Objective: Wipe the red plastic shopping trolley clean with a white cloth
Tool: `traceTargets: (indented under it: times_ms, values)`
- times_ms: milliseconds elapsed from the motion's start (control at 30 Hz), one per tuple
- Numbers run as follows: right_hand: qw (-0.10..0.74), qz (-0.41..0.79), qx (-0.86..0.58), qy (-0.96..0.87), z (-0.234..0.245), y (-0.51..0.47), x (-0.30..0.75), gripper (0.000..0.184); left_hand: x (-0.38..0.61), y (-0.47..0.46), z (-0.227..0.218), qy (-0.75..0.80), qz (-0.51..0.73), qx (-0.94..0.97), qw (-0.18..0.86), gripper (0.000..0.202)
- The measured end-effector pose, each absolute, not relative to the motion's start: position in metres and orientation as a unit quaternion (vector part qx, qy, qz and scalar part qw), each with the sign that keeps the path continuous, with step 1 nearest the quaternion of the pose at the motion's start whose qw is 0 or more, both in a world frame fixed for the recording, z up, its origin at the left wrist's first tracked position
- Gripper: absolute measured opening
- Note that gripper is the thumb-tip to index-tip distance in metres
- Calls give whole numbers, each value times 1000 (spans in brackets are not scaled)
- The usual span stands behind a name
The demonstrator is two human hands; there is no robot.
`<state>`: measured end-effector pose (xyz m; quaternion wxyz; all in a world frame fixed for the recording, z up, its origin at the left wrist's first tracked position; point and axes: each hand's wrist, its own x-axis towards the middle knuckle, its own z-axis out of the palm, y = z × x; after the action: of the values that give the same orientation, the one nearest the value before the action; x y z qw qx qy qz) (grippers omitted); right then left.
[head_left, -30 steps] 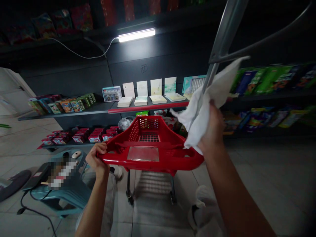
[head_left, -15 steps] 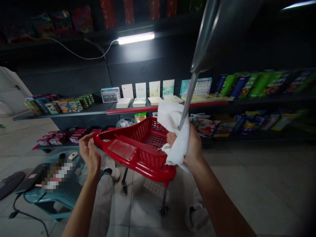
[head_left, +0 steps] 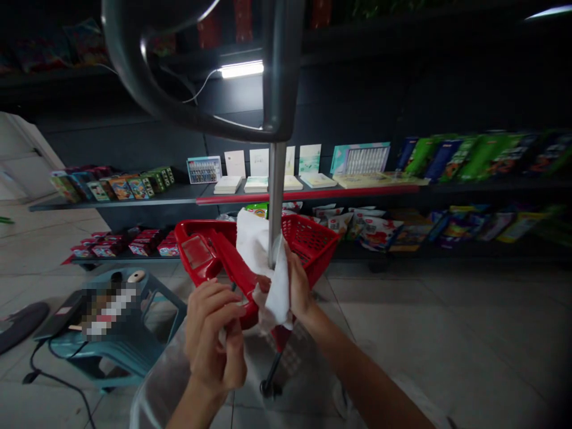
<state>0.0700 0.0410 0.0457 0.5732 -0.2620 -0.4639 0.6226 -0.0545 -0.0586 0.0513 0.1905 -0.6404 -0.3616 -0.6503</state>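
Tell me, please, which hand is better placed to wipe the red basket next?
Right, probably: the right hand already holds the cloth against the red basket, while the left hand is busy gripping the basket's edge.

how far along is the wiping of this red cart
The red basket shows no obvious grime in the dim light. In hand: the right hand wraps a white cloth around the metal pole, the left hand holding the basket's rim. Left: the dark curved handle above and the caster below, not under the cloth.

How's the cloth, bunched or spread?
Bunched: the cloth is crumpled in the right hand, gathered around the foot of the pole.
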Motion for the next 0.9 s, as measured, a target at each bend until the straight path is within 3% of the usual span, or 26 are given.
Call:
traceTargets:
  times_ms: [200,333,433,600,767,900]
  values:
    - [563,556,-257,-554,38,36,56,56,-44,-71,35,-445,-613,-634,154,25]
    - [509,393,-260,-720,21,40,57,45,-42,-64,30,-493,-568,-639,163,35]
    - [470,240,-242,-815,5,51,56,49,-44,-53,27,-561,-503,-629,190,43]
    - [429,122,-265,-855,-10,65,56,44,-60,-31,15,-636,-423,-592,258,33]
    - [392,99,-298,-865,-22,78,69,32,-82,-19,4,-632,-409,-589,295,28]
    - [428,243,-323,-808,-34,97,86,37,-100,-12,0,-633,-420,-583,289,25]
